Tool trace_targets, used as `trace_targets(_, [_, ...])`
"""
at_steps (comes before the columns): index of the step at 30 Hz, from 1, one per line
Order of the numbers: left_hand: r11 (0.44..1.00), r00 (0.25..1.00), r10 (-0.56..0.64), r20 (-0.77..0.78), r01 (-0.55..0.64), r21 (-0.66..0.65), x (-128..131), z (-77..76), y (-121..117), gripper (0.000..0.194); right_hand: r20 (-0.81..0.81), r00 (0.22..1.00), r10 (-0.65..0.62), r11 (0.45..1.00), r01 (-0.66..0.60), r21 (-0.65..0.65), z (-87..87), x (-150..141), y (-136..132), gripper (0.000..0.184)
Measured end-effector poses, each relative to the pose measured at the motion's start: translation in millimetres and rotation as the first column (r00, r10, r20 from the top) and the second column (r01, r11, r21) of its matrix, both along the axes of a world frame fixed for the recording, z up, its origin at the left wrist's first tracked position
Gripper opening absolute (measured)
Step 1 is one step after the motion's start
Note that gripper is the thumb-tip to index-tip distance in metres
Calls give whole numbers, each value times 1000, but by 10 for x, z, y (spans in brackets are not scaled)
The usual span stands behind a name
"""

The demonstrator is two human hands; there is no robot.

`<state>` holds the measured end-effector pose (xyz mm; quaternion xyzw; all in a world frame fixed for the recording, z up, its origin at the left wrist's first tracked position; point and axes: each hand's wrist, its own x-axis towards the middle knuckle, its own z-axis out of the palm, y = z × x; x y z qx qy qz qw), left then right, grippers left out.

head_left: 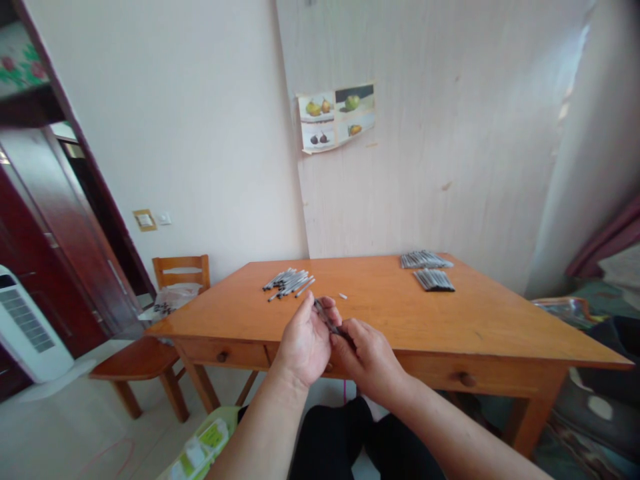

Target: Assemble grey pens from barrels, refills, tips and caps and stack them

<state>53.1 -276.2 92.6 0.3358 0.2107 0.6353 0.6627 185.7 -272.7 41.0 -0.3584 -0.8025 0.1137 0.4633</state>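
Observation:
A slim dark pen is held slantwise in front of me, above the table's near edge. My left hand is curled around its upper part, thumb on one side and fingers on the other. My right hand pinches the lower end between thumb and fingers, hiding that end. Beyond my left hand lies a loose pile of grey pens with dark ends. A small white piece rests on the table just past my fingers.
At the table's right, pens lie in two neat rows, a nearer row and a farther row. A wooden chair stands at the left, carrying a plastic bag. A green container is low beside my left arm.

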Motion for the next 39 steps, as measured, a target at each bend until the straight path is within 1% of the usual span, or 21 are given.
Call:
trace_targets(3, [1000,999,3,-48,-2,20,-54,-26,-21,40,3,1000,-12,1000,12,7,1,2,0,12])
trace_targets(5, [999,999,20,-50,-19,34,-91,-31,-34,40,11,1000,-11,1000,11,8,3,2,-7,12])
trace_targets(7, [998,998,58,-34,-58,22,-118,-27,-41,36,23,999,-22,1000,22,9,10,-5,-19,14])
trace_targets(11, [985,986,166,-19,-167,-42,-132,-25,-50,24,48,998,-33,999,33,15,35,-37,-47,15])
trace_targets(15, [974,975,224,12,-223,-47,-129,-57,-63,18,46,999,-15,1000,15,-5,53,-72,-87,14])
trace_targets(18, [972,972,234,25,-232,-40,-150,-76,-69,17,9,999,34,998,-34,-47,68,-81,-131,15])
trace_targets(20, [975,976,218,23,-217,-36,-175,-75,-72,16,-47,995,93,991,-97,-94,77,-81,-158,17])
trace_targets(22, [980,980,199,18,-198,-30,-202,-65,-77,15,-131,978,161,970,-181,-162,81,-83,-172,21])
trace_targets(23, [982,982,190,17,-189,-27,-215,-58,-79,15,-184,964,193,951,-230,-205,78,-87,-173,23])
trace_targets(25, [986,986,168,18,-167,-21,-239,-47,-83,13,-317,914,253,889,-349,-295,68,-99,-164,27])
trace_targets(27, [991,990,136,23,-135,-21,-263,-43,-85,13,-463,835,296,791,-486,-371,58,-111,-152,30])
trace_targets(29, [995,994,100,36,-99,-25,-286,-48,-85,11,-591,743,315,676,-613,-410,55,-116,-148,33])
trace_targets(31, [997,996,71,55,-69,-36,-307,-56,-89,10,-704,640,307,555,-721,-414,61,-109,-155,33])
trace_targets(33, [998,996,42,80,-38,-44,-321,-65,-100,9,-803,529,274,410,-820,-400,71,-93,-169,29])
trace_targets(35, [999,994,12,104,-7,-42,-326,-71,-112,10,-868,439,232,263,-888,-378,82,-78,-185,25])
trace_targets(36, [999,994,3,112,2,-38,-325,-73,-117,10,-885,411,218,212,-905,-369,87,-72,-192,25])
trace_targets(37, [999,994,3,113,1,-32,-322,-76,-118,11,-893,398,211,184,-913,-364,93,-70,-198,25])
trace_targets(38, [1000,994,16,107,-13,-27,-318,-79,-115,11,-892,399,211,184,-913,-365,97,-70,-201,25])
trace_targets(39, [999,995,42,94,-40,-23,-313,-82,-109,11,-882,419,216,210,-902,-377,101,-74,-200,26])
